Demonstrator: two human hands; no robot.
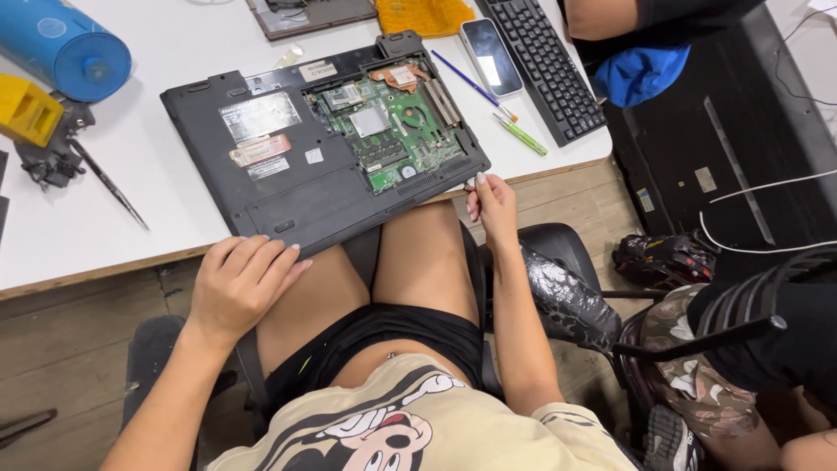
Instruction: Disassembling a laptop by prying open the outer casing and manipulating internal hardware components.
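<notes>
A white table [131,187] with a wood-coloured front edge carries an opened black laptop base [296,170], its green circuit board [388,126] bared, overhanging the near edge. Toward the far edge lie a phone [491,57], a black keyboard [545,61], an orange cloth [425,15], a blue pen [471,84] and a green pen [521,135]. At the left edge rest a blue cylinder [65,48], a yellow tool [28,109] and a thin dark rod [109,185].

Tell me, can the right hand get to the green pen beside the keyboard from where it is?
Probably yes. The right hand rests at the laptop's near corner, and the green pen lies just beyond on bare table, with nothing between them.
</notes>
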